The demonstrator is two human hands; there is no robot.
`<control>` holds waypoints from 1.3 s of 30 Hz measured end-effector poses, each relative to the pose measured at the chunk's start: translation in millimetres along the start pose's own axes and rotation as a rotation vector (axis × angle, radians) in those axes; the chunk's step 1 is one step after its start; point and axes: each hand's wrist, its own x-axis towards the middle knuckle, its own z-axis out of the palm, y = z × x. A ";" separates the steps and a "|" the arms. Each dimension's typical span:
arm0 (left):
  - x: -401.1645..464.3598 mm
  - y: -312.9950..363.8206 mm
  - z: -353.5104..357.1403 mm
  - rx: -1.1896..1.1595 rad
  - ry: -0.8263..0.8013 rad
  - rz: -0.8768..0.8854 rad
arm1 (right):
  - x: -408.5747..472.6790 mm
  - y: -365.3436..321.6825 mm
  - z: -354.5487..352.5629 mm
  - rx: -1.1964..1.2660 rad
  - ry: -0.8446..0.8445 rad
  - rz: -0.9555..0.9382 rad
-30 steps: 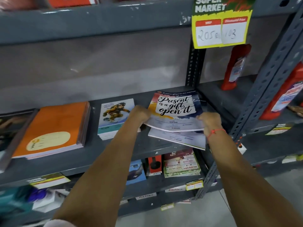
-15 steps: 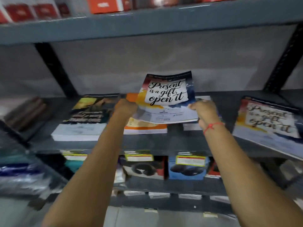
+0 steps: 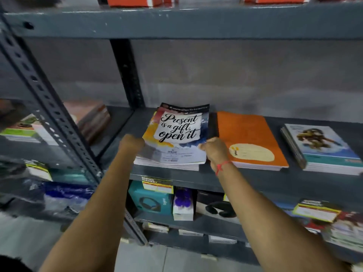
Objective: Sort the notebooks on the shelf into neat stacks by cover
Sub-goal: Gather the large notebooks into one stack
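A notebook with a "Present is a gift, open it" cover (image 3: 177,132) lies on top of a stack at the left end of the grey shelf (image 3: 255,179). My left hand (image 3: 130,143) grips its left edge and my right hand (image 3: 213,149) grips its right edge. To the right lies a stack of orange notebooks (image 3: 245,132). Further right sits a stack with a cartoon figure on a blue cover (image 3: 322,146).
A slotted steel upright (image 3: 49,107) slants across the left, with more blurred books (image 3: 92,116) behind it. The shelf below holds boxed headphones (image 3: 151,201) and yellow price tags (image 3: 157,186). Red boxes (image 3: 135,1) stand on the top shelf.
Both hands carried the notebook leftward from the right-hand pile, past the orange stack, and lowered it onto a stack left of it. The camera swung left too.
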 end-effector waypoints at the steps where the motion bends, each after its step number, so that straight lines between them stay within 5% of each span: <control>1: 11.7 -8.1 0.4 0.021 -0.015 -0.014 | 3.4 0.0 10.0 -0.023 -0.011 0.002; 11: 32.1 -26.1 -4.4 0.306 -0.142 0.046 | 2.8 5.8 26.2 -0.515 -0.030 -0.162; 17: 4.4 9.7 7.1 0.467 0.073 0.168 | -4.1 -5.1 0.5 -0.459 0.105 -0.276; 24: -81.9 116.2 103.3 0.231 0.047 0.587 | 6.6 2.4 -127.8 -0.348 0.376 -0.312; 30: -202.4 202.6 231.0 -0.039 -0.247 0.622 | 15.2 47.0 -279.0 -0.341 0.565 -0.216; 35: -312.6 252.2 337.2 0.138 -0.552 0.814 | 11.6 96.5 -420.3 -0.392 0.659 -0.047; 39: -365.8 266.9 395.7 0.262 -0.686 0.801 | 4.5 139.4 -498.9 -0.435 0.572 0.145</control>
